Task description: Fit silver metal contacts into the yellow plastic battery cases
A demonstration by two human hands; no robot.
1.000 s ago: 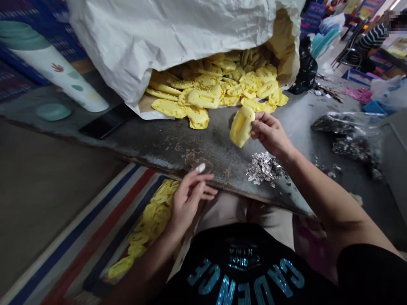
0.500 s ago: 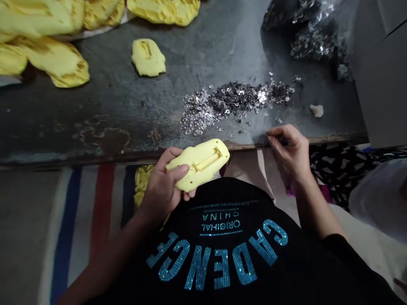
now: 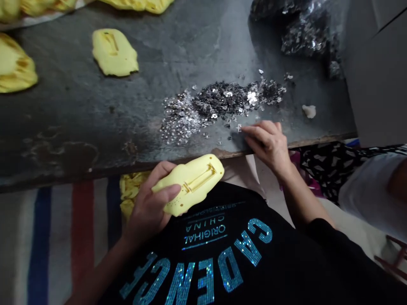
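My left hand (image 3: 152,197) is closed around a yellow plastic shell (image 3: 195,180), thumb on top. The shell has a long rectangular recess, small holes and a dotted grille, and is held tilted just below the table edge. At the edge, my right hand (image 3: 269,142) has its thumb and forefinger pinched together, with a small shiny metal contact piece (image 3: 239,127) at the fingertips. Just beyond lies a long heap of small metal pieces (image 3: 219,101), with a few strays around it. Another yellow shell (image 3: 115,53) rests on the table to the left.
More yellow parts (image 3: 15,63) lie at the far left. A clear bag of metal pieces (image 3: 305,36) stands at the back right. A small whitish lump (image 3: 309,111) sits near the right end of the dark table (image 3: 63,110). Striped cloth (image 3: 60,237) shows below left.
My right hand has moved left along the table edge, and a small metal piece now shows at its fingertips. My left hand still grips the yellow shell. The view has shifted slightly.
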